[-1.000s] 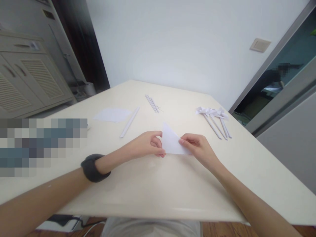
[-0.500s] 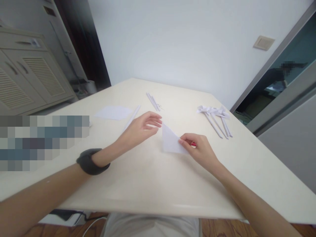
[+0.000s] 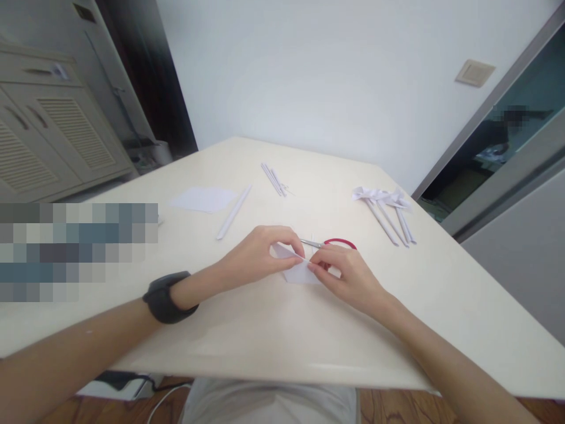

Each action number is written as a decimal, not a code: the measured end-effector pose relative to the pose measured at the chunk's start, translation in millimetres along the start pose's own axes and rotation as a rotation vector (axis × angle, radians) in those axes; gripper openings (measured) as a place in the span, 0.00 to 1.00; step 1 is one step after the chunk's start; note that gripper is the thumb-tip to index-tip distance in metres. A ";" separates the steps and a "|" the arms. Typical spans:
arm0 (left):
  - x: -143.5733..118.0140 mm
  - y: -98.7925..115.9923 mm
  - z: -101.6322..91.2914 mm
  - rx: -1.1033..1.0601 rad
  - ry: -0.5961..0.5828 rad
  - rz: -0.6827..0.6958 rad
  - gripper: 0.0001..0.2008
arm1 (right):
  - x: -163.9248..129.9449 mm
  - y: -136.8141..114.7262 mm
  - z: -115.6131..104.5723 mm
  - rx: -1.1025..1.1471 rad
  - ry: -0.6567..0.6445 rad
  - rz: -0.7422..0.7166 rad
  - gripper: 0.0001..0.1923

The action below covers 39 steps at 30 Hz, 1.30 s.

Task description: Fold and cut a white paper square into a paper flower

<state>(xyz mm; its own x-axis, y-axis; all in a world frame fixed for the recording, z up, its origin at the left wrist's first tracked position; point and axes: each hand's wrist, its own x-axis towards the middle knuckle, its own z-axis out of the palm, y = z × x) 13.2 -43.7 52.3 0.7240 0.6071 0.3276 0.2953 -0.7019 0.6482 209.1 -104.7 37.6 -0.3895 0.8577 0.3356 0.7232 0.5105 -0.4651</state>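
Observation:
A small folded sheet of white paper [image 3: 298, 273] is between my two hands, just above the table. My left hand [image 3: 270, 250] pinches its upper edge between thumb and fingers. Close beside it, my right hand [image 3: 346, 268] grips the same edge further right and covers that end of the sheet. Just behind my right hand lie scissors [image 3: 339, 241] with red handles, their blades pointing left. A rolled white paper stick [image 3: 235, 212] rests beyond my left hand.
Flat white paper sheets [image 3: 203, 199] lie at the left. Several thin paper rolls [image 3: 272, 179] sit near the back. Paper pinwheels on sticks [image 3: 383, 206] are at the right. The cream table [image 3: 247, 335] meets a white wall; a person [image 3: 489, 141] shows beyond the doorway.
My left hand has moved right and down and now pinches the paper, which it was apart from earlier. The paper has come lower and tilted, and the scissors behind have come into sight.

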 end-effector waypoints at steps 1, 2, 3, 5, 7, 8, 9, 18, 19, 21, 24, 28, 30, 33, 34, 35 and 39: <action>-0.2 0.3 1.1 0.000 0.020 0.002 0.04 | -0.3 -0.3 0.8 -0.021 0.032 -0.009 0.05; -0.5 0.6 2.4 0.003 0.042 0.005 0.04 | -0.7 -0.5 1.7 -0.038 0.061 -0.018 0.05; -0.9 1.0 3.7 0.009 0.060 0.008 0.04 | -1.1 -0.6 2.8 -0.052 0.086 -0.024 0.05; -1.8 1.7 6.1 0.024 0.089 0.012 0.04 | -2.0 -0.5 4.9 -0.066 0.122 -0.028 0.05; -2.7 2.2 7.5 0.036 0.107 0.012 0.04 | -2.8 -0.2 6.7 -0.072 0.146 -0.025 0.05; -3.0 2.2 7.8 0.039 0.112 0.012 0.04 | -3.2 -0.1 7.4 -0.076 0.157 -0.020 0.05; -3.2 2.1 8.0 0.042 0.115 0.012 0.04 | -3.6 -0.1 7.9 -0.081 0.168 -0.014 0.05; -2.8 1.0 8.8 0.176 0.151 0.128 0.05 | -4.6 -1.7 8.6 -0.085 0.194 -0.042 0.06; -2.7 1.0 9.4 0.204 0.155 0.155 0.05 | -4.6 -2.0 8.4 -0.090 0.196 -0.045 0.06; -2.7 0.9 10.6 0.244 0.167 0.202 0.05 | -4.6 -2.5 7.8 -0.105 0.199 -0.056 0.06; -3.0 1.8 12.6 0.275 0.208 0.241 0.05 | -4.5 -3.0 7.4 -0.148 0.194 -0.077 0.07; -3.7 4.8 15.0 0.306 0.227 0.247 0.05 | -4.7 -2.5 8.1 -0.220 0.193 -0.097 0.08; -4.2 5.9 16.1 0.319 0.229 0.257 0.05 | -5.0 -2.4 8.5 -0.249 0.188 -0.101 0.08; -5.0 6.3 17.4 0.342 0.236 0.265 0.05 | -5.2 -3.2 9.0 -0.275 0.184 -0.111 0.08; -5.2 6.3 17.5 0.349 0.241 0.265 0.06 | -5.0 -3.7 9.1 -0.280 0.187 -0.118 0.08; -5.3 6.2 17.5 0.356 0.244 0.262 0.06 | -4.7 -4.1 9.1 -0.284 0.192 -0.124 0.08; -4.5 6.4 15.1 0.370 0.247 0.243 0.05 | -3.0 -5.3 7.9 -0.270 0.210 -0.127 0.09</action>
<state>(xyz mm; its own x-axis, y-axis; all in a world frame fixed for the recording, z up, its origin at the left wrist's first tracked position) 21.2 -56.5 44.6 0.6431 0.4482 0.6210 0.3701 -0.8918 0.2604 201.9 -109.5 32.5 -0.3807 0.7430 0.5504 0.8118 0.5535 -0.1857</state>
